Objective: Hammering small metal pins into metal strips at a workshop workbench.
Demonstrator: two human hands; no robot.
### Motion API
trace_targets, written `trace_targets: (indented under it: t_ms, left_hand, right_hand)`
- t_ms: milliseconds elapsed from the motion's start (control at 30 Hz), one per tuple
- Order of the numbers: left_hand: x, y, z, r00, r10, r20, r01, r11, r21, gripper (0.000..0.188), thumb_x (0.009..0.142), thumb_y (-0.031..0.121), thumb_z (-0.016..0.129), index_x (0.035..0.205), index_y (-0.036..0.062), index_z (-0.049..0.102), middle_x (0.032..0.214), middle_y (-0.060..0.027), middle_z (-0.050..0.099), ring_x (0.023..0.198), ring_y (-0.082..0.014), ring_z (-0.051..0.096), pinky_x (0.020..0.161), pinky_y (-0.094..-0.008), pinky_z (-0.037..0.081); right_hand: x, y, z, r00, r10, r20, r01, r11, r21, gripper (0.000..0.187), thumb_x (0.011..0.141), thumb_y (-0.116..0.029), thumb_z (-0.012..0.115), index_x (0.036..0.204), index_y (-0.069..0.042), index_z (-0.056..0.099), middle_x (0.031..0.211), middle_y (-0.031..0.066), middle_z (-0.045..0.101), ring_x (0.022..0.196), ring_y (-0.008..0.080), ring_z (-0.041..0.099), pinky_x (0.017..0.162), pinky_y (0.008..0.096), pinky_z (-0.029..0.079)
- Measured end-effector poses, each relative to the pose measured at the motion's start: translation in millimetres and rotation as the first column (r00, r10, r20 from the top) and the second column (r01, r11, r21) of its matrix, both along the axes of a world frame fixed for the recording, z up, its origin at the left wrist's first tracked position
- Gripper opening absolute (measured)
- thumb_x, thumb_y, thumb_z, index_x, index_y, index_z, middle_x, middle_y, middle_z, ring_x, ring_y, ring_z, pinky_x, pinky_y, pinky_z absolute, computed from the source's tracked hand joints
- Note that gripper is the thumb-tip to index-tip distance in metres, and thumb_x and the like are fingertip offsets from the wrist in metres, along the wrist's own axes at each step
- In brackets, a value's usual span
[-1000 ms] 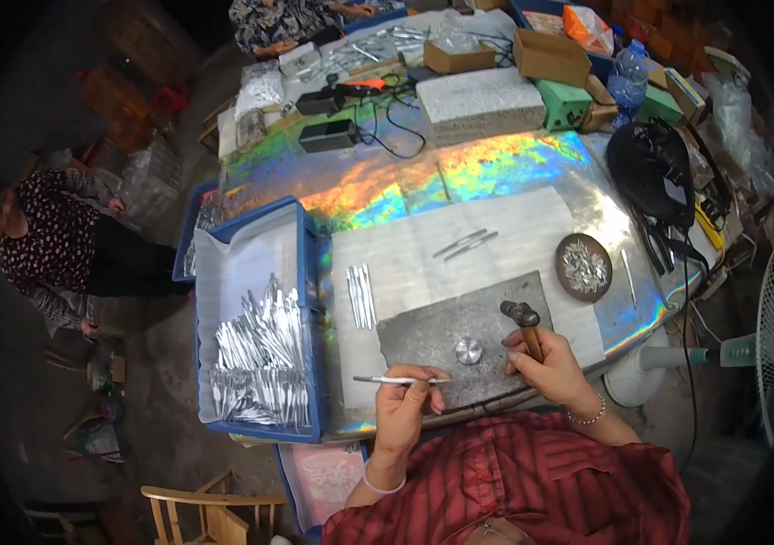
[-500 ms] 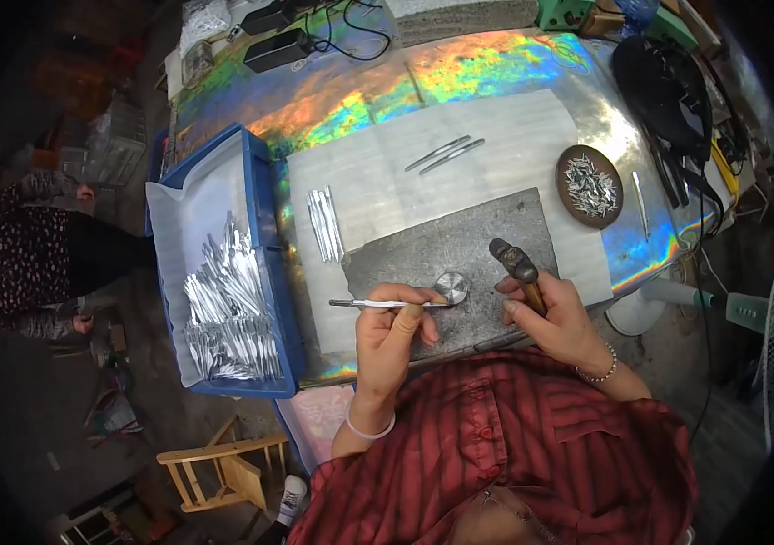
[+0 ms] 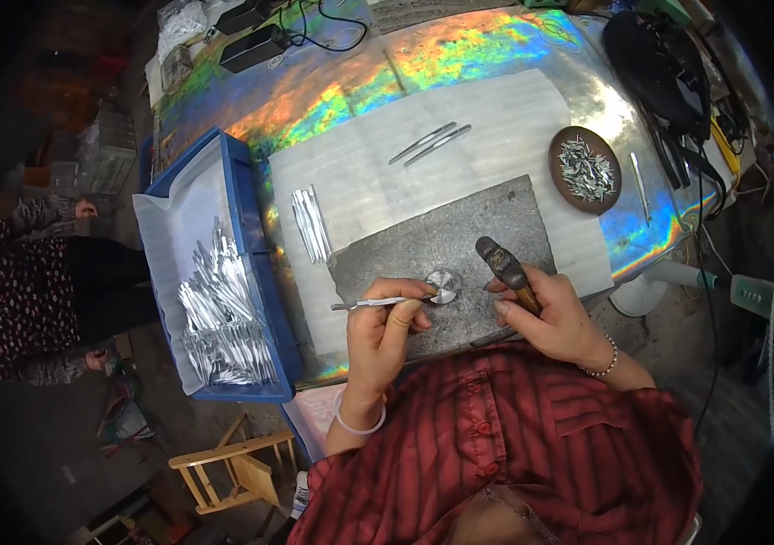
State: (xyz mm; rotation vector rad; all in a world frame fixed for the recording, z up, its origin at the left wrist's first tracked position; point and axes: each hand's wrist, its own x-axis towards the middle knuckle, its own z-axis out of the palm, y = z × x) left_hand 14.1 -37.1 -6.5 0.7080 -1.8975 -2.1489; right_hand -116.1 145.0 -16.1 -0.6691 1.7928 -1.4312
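Note:
My left hand [image 3: 382, 338] is closed in a pinch around a slim silver metal rod [image 3: 364, 303] with a dark end pointing left. The rod lies almost level, its right end at a small round metal disc [image 3: 441, 287] on the grey stone slab [image 3: 496, 218]. Whether rod and disc touch I cannot tell. In my right hand [image 3: 552, 318] is a hammer [image 3: 503, 263], its dark head raised over the slab and its wooden handle partly hidden by my fingers. Several similar silver rods [image 3: 311, 225] lie side by side left of the slab.
A blue crate [image 3: 243, 182] at the left holds many silver rods. Two slender pointed metal pieces [image 3: 430, 143] rest on the white sheet [image 3: 351, 154]. At the right stands a brown bowl [image 3: 554, 186] of small metal bits. Another person [image 3: 33, 272] stands at far left.
The view has shifted slightly, moving the table's things up and left. My left hand still pinches the rod at the disc, and my right hand keeps hold of the hammer, its head tilted slightly differently.

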Motion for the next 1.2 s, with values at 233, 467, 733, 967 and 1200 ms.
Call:
trace_targets:
  t_ms: [233,467,733,967,1200]
  left_hand:
    - [-2.1,-2.2,-1.1,0.995,-0.067,0.068,0.076,0.986,-0.149,0.008,0.090,0.004,0.048,0.094,-0.0021,0.050,0.093,-0.0123,0.060,0.066,-0.0096,0.055,0.061,-0.0209,0.047]
    - [-5.3,-2.3,0.8,0.992,-0.093,0.088,0.106,0.981,-0.163,0.007,0.090,0.003,0.048,0.094,-0.0023,0.050,0.093,-0.0124,0.061,0.067,-0.0095,0.055,0.061,-0.0211,0.047]
    - [-13.9,-3.5,11.8,0.979,-0.165,0.117,0.196,0.916,-0.349,0.006,0.086,-0.002,0.051,0.091,-0.0023,0.054,0.090,-0.0114,0.061,0.070,-0.0133,0.058,0.062,-0.0228,0.048]
    - [-19.9,6.1,25.2,0.950,-0.281,0.137,0.280,0.572,-0.771,0.029,0.066,-0.012,0.054,0.092,0.0000,0.058,0.089,-0.0145,0.061,0.080,-0.0292,0.062,0.068,-0.0330,0.051]
    - [-13.4,3.9,32.1,0.918,-0.346,0.195,0.348,0.463,-0.816,0.027,0.068,-0.001,0.055,0.094,0.0032,0.055,0.088,-0.0128,0.058,0.075,-0.0293,0.061,0.060,-0.0365,0.050]
  right_hand:
    - [-4.3,1.7,3.6,0.996,0.082,0.025,-0.084,0.994,0.076,0.021,0.080,-0.002,0.057,0.100,0.003,0.056,0.073,0.0042,0.061,0.067,0.0087,0.060,0.061,0.0227,0.047]
    - [-4.5,3.5,3.1,0.997,0.073,0.014,-0.074,0.996,0.059,0.021,0.080,-0.003,0.056,0.100,0.003,0.056,0.071,0.0033,0.059,0.066,0.0082,0.059,0.059,0.0224,0.046]
    - [-4.8,1.0,2.7,0.998,0.055,-0.018,-0.055,0.998,0.043,0.020,0.080,-0.008,0.059,0.096,0.002,0.054,0.064,0.0087,0.055,0.058,0.0179,0.055,0.053,0.0276,0.042]
    - [-4.0,1.4,1.2,0.996,0.084,0.018,-0.085,0.995,0.054,0.020,0.080,-0.004,0.057,0.099,0.003,0.057,0.068,0.0054,0.062,0.065,0.0086,0.060,0.060,0.0224,0.047]
    - [-2.6,-26.8,39.3,0.952,0.084,-0.294,-0.186,0.923,-0.337,0.024,0.071,-0.007,0.067,0.092,0.000,0.058,0.065,0.0100,0.055,0.052,0.0211,0.056,0.049,0.0296,0.042]
